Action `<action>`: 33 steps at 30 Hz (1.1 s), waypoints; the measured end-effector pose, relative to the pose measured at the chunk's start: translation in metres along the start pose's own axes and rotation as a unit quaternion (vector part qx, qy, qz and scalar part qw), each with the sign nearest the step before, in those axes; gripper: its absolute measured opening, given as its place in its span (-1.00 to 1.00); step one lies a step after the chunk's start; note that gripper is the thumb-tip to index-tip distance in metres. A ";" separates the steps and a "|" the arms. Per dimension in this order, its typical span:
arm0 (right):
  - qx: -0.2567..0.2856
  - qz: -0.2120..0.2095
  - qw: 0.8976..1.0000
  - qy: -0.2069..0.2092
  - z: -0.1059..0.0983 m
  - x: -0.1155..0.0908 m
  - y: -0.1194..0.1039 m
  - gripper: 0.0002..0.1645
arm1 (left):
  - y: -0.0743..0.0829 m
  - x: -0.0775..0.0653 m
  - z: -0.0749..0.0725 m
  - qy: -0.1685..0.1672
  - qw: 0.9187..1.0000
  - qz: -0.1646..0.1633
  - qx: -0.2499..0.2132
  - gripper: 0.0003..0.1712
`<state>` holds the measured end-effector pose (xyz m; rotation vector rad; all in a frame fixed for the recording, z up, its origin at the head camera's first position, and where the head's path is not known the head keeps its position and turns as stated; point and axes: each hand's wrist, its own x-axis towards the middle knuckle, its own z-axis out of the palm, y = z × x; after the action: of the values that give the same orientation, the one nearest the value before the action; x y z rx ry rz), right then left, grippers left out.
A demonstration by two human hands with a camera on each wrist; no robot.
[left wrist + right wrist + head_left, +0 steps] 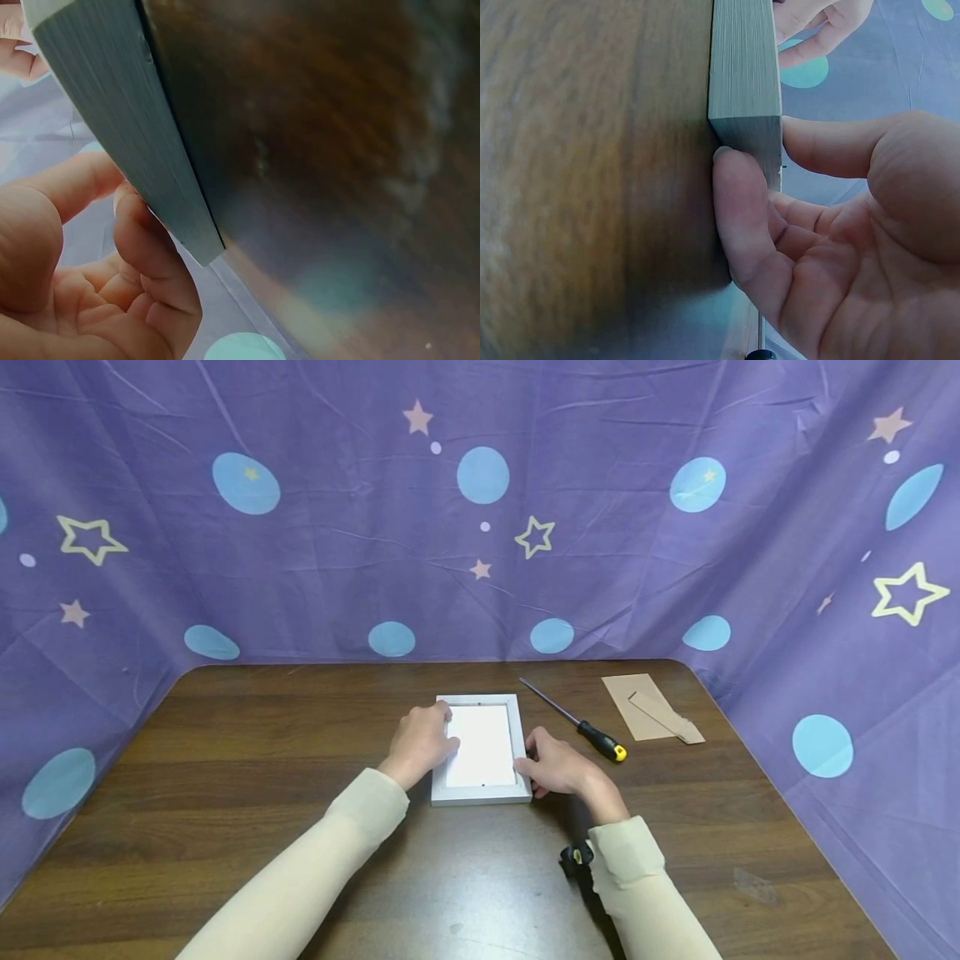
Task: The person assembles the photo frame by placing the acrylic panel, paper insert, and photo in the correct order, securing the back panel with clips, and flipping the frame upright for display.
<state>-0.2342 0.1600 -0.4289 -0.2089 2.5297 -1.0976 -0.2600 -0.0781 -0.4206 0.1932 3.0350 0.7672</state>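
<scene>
A white picture frame (480,794) lies flat on the wooden table, a bright white sheet (483,747) inside its border. At the left border is my left hand (422,737), its thumb reaching over the sheet's edge. In the left wrist view the thumb and bent index finger (154,247) of that hand come together at the frame's upper edge; what lies between them is hidden. My right hand (558,764) grips the right border near the lower corner. Its thumb (832,146) is on the top face and a finger (742,202) on the outer side, low by the table.
A black and yellow screwdriver (600,741) lies right of the frame, shaft pointing away. Farther right are a brown board (628,697) and a narrow brown piece (663,716) overlapping it. A purple patterned curtain (315,585) hangs behind the table (225,760).
</scene>
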 end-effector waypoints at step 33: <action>0.001 0.004 1.000 0.000 0.001 -0.001 -0.001 -0.59 | -0.034 -0.005 -0.015 -0.052 0.960 -0.077 -0.264 -0.33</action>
<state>-0.2328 0.1590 -0.4289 -0.1976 2.5264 -1.0977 -0.2595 -0.1160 -0.4237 -0.0094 2.5867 1.4497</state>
